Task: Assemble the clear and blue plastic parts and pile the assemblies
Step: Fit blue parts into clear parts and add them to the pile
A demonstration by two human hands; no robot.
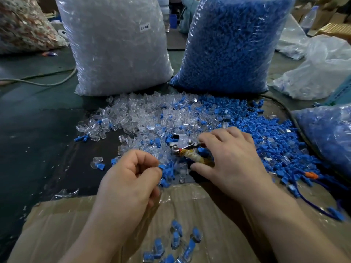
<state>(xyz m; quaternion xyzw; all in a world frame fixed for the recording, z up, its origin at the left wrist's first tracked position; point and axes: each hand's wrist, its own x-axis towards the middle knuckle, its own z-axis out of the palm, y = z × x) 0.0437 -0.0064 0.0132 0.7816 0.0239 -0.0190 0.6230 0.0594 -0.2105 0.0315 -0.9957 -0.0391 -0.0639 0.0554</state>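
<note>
Loose clear plastic caps (144, 114) lie heaped on the dark table, mixed on the right with a spread of small blue plugs (252, 130). My left hand (131, 179) is curled, its thumb and fingers pinching a small blue part (161, 166) at the heap's near edge. My right hand (229, 160) lies over a small metal press tool (180, 143), fingers and thumb around its cloth-wrapped lever handle (197, 158). Several finished clear-and-blue assemblies (176, 242) lie piled on the cardboard (218, 224) just in front of me.
A big bag of clear caps (117, 44) and a big bag of blue plugs (231, 44) stand behind the heap. Another bag of blue parts (328, 137) lies at right, crumpled plastic bags (322, 65) behind it. A grey cable (47, 80) crosses the table at left.
</note>
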